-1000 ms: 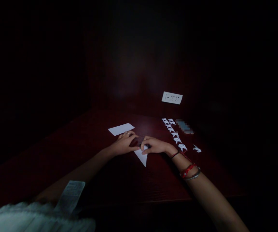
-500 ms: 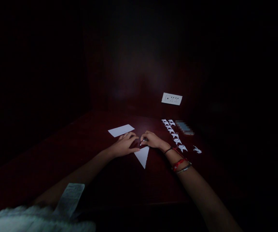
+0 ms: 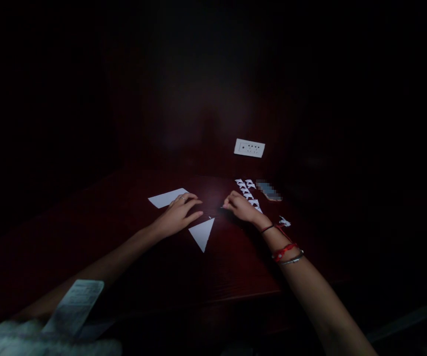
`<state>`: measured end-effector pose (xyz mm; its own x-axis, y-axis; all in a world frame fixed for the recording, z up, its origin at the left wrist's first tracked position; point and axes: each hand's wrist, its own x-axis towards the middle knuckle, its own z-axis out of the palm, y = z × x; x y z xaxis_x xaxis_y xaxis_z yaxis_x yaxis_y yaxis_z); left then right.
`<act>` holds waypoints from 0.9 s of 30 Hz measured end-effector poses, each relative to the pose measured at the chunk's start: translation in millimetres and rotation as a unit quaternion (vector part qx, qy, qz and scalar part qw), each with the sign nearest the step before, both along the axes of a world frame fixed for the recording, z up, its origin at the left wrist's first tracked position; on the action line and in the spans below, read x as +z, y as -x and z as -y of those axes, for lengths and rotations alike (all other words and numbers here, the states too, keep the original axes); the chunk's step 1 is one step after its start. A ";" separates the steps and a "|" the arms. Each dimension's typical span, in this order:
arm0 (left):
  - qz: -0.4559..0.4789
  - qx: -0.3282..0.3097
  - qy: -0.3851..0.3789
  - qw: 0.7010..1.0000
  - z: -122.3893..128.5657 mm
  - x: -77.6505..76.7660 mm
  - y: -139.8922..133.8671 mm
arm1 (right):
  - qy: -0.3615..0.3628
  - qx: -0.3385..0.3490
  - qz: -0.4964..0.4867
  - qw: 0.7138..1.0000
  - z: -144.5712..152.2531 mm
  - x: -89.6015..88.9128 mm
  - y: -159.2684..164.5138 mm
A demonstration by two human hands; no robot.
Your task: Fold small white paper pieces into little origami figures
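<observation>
My left hand [image 3: 176, 215] rests on the dark red table with its fingers spread. Its fingertips lie by the near right end of a white paper strip [image 3: 167, 198]. Below its thumb is a white paper triangle [image 3: 202, 233], point toward me. A tiny white scrap [image 3: 210, 217] lies just beyond the triangle's upper right corner. My right hand [image 3: 238, 205], with bracelets on the wrist, is closed in a pinch. A small, thin bit shows at its fingertips, too dark to name. Beside this hand run folded white paper pieces [image 3: 248, 195], partly hidden behind it.
A pixelated phone-like slab [image 3: 269, 190] lies right of the folded pieces. Crumpled white paper [image 3: 284, 221] sits nearer me on the right. A white socket plate [image 3: 249, 148] is on the back wall. The table's front edge [image 3: 243, 297] runs below my hands.
My right hand has moved right, away from the triangle and my left hand. The tiny white scrap now shows on the table. The whole view has shifted, so things appear further left.
</observation>
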<state>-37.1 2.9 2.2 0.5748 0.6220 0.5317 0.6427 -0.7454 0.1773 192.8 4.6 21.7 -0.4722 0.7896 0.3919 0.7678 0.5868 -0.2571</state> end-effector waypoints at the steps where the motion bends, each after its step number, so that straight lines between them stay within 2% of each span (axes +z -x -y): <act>1: 0.004 -0.010 -0.001 1.000 2.5 4.0 -9.9 | -0.013 -0.016 -0.011 1.000 4.2 4.2 -15.4; 4: 0.014 -0.041 0.001 0.999 11.7 14.9 -52.9 | -0.030 -0.122 -0.042 0.991 18.0 11.1 -67.6; 7: -0.003 -0.091 0.000 0.996 21.3 19.9 -106.0 | 0.025 -0.217 -0.030 0.975 32.9 7.3 -117.5; 10: -0.009 -0.116 -0.004 0.993 26.4 15.7 -152.2 | 0.046 -0.302 -0.056 0.951 45.8 -4.1 -153.6; 14: -0.019 -0.125 -0.003 0.992 25.6 0.5 -184.5 | 0.047 -0.337 -0.057 0.938 53.7 -20.4 -177.8; 18: -0.035 -0.131 -0.010 0.991 20.6 -8.6 -182.3 | 0.042 -0.355 -0.062 0.932 53.4 -27.8 -184.4; 23: -0.044 -0.090 -0.004 0.995 3.1 0.3 -144.0 | 0.009 -0.351 -0.081 0.933 51.3 -19.2 -167.4; 25: -0.041 -0.055 -0.002 0.998 -8.3 5.0 -118.2 | -0.031 -0.284 -0.083 0.955 48.5 -12.8 -146.4; 27: -0.038 -0.015 0.004 0.999 -20.4 6.6 -87.8 | -0.017 -0.210 -0.079 0.974 42.9 -7.5 -115.9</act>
<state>50.6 23.2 8.9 0.6325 0.6073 0.4808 0.6314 -0.7638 0.1339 308.7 -38.3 14.2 -0.0424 0.8852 0.4633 0.8946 0.2400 -0.3768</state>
